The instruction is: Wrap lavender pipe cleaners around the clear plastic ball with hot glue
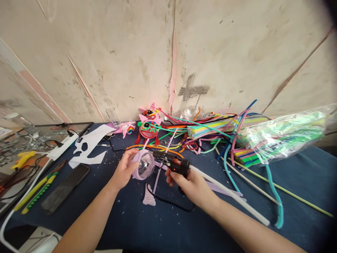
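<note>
My left hand (125,168) is closed on a clear, rounded plastic piece (145,164) with lilac pipe cleaner wound around its rim. In my right hand (193,183) is a black hot glue gun (175,164), a red light on its side and a long white glue stick (234,198) coming out of its back. The gun's nozzle points left, close to the lilac rim; whether it touches I cannot tell. A small lilac pipe cleaner shape (149,195) lies below, beside the gun's black cord (171,202). More lilac pipe cleaners (223,188) lie under my right wrist.
Pink decorated figures (149,127) stand near the wall. Bundles of coloured pipe cleaners (210,130) and a shiny plastic bag (286,135) fill the back right. At left lie cut white paper (92,144), a phone (65,188), yellow-green pliers (39,189) and a power strip (63,146).
</note>
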A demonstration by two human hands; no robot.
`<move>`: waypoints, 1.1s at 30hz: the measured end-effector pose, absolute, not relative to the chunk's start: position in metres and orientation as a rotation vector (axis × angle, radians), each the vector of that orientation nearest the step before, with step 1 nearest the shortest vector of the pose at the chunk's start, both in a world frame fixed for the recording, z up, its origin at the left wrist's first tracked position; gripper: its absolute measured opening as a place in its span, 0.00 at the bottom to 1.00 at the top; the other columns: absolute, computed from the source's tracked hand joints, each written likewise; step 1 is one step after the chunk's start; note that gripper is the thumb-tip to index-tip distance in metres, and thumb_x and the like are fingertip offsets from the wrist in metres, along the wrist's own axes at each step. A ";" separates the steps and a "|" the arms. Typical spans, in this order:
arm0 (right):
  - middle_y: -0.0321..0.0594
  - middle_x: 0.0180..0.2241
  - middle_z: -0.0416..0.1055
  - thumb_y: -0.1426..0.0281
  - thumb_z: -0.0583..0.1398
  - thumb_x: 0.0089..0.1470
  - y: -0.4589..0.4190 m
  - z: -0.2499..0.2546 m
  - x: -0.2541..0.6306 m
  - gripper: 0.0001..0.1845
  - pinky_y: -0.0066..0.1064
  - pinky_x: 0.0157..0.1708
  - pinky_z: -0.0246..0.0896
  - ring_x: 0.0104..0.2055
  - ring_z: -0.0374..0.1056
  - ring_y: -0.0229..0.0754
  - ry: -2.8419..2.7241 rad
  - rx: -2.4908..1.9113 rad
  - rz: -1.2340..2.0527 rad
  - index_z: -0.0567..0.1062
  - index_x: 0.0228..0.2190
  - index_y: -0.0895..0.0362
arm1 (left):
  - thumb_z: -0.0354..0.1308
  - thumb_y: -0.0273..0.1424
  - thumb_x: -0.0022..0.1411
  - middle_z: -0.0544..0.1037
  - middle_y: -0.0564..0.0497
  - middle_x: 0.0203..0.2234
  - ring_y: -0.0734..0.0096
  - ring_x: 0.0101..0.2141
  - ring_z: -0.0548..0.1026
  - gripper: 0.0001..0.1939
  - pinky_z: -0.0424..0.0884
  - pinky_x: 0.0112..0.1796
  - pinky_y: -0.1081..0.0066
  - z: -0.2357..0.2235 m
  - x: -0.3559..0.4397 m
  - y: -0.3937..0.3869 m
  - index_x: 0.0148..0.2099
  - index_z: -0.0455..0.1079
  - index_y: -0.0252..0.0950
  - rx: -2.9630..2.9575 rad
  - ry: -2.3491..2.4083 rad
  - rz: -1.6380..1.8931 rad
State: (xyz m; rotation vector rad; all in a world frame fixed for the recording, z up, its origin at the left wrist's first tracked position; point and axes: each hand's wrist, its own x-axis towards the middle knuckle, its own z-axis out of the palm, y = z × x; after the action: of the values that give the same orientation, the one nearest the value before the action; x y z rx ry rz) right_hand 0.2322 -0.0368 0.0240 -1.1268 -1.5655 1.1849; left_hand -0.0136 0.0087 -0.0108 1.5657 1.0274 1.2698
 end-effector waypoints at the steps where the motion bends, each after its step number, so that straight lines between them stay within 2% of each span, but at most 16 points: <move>1: 0.40 0.22 0.72 0.59 0.54 0.52 -0.035 0.022 0.227 0.14 0.34 0.26 0.63 0.26 0.68 0.44 -1.576 -1.119 1.128 0.71 0.24 0.55 | 0.62 0.39 0.57 0.70 0.45 0.50 0.58 0.52 0.69 0.18 0.63 0.55 0.58 -0.010 -0.013 0.009 0.49 0.66 0.40 1.566 1.021 1.268; 6: 0.38 0.21 0.68 0.64 0.53 0.54 -0.034 0.008 0.222 0.13 0.30 0.25 0.61 0.24 0.65 0.41 -1.741 -1.086 0.787 0.69 0.22 0.55 | 0.62 0.39 0.57 0.69 0.45 0.50 0.56 0.54 0.67 0.19 0.60 0.56 0.57 -0.007 -0.013 0.008 0.49 0.67 0.39 1.546 1.013 1.260; 10: 0.33 0.20 0.64 0.69 0.54 0.54 -0.038 0.006 0.223 0.10 0.26 0.23 0.58 0.22 0.61 0.36 -1.793 -1.030 0.666 0.64 0.21 0.54 | 0.61 0.37 0.58 0.68 0.46 0.51 0.58 0.54 0.67 0.18 0.60 0.56 0.60 -0.009 -0.013 0.008 0.49 0.66 0.40 1.562 0.990 1.251; 20: 0.32 0.20 0.62 0.69 0.53 0.54 -0.039 0.008 0.220 0.10 0.25 0.23 0.57 0.22 0.60 0.36 -1.819 -1.019 0.705 0.60 0.23 0.53 | 0.60 0.36 0.60 0.66 0.46 0.52 0.59 0.54 0.65 0.17 0.59 0.56 0.61 -0.009 -0.013 0.008 0.50 0.65 0.40 1.601 0.953 1.224; 33: 0.34 0.21 0.65 0.67 0.53 0.55 -0.040 0.005 0.222 0.09 0.26 0.23 0.57 0.22 0.62 0.37 -1.872 -1.066 0.712 0.63 0.24 0.54 | 0.61 0.36 0.58 0.66 0.45 0.51 0.58 0.54 0.66 0.18 0.59 0.56 0.59 -0.010 -0.013 0.009 0.49 0.66 0.39 1.576 0.950 1.226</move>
State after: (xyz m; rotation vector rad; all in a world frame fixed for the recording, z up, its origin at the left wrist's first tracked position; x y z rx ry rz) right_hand 0.2221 -0.0396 0.0047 -1.0662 -1.8723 0.7123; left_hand -0.0132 0.0087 -0.0095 1.5758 0.9503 1.2258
